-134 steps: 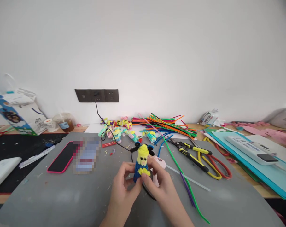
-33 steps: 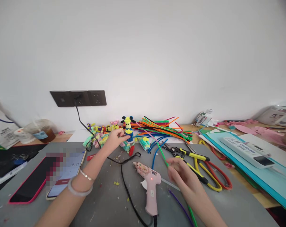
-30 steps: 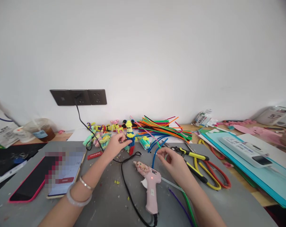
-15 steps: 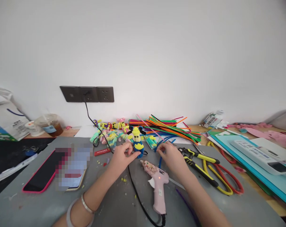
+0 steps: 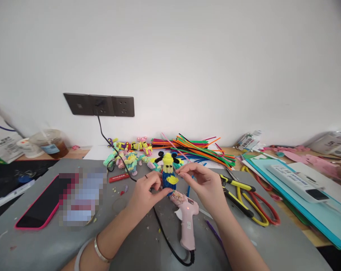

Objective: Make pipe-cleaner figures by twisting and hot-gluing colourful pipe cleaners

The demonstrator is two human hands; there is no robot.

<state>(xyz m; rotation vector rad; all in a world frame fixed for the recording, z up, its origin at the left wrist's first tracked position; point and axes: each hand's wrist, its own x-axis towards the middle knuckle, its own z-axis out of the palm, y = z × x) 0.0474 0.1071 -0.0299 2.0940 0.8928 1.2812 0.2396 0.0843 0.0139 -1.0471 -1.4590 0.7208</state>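
A small pipe-cleaner doll (image 5: pixel 169 177) stands upright in front of me, with a yellow head, black-and-blue loops at its sides and a blue body with a yellow patch. My left hand (image 5: pixel 147 190) is closed on its lower body from the left, thumb in front. Close by the doll's right side, the thumb and fingers of my right hand (image 5: pixel 205 182) are pinched together. Whatever sits between those fingertips is too small to make out. Just below lies a pink hot glue gun (image 5: pixel 187 222), its small light glowing and its nozzle toward the doll.
Behind are a bundle of coloured pipe cleaners (image 5: pixel 195 148) and several fuzzy figures (image 5: pixel 131 160). Yellow-black pliers (image 5: pixel 239 192) and red-yellow handles (image 5: pixel 264 207) lie right, near blue folders (image 5: pixel 302 203). Left are a phone (image 5: pixel 43 203) and a drink cup (image 5: pixel 53 145). A black cord (image 5: pixel 170 244) crosses the mat.
My right hand has moved left, from beside the pipe cleaners to the doll's side. The doll has turned slightly in my left hand. The view has shifted a little.
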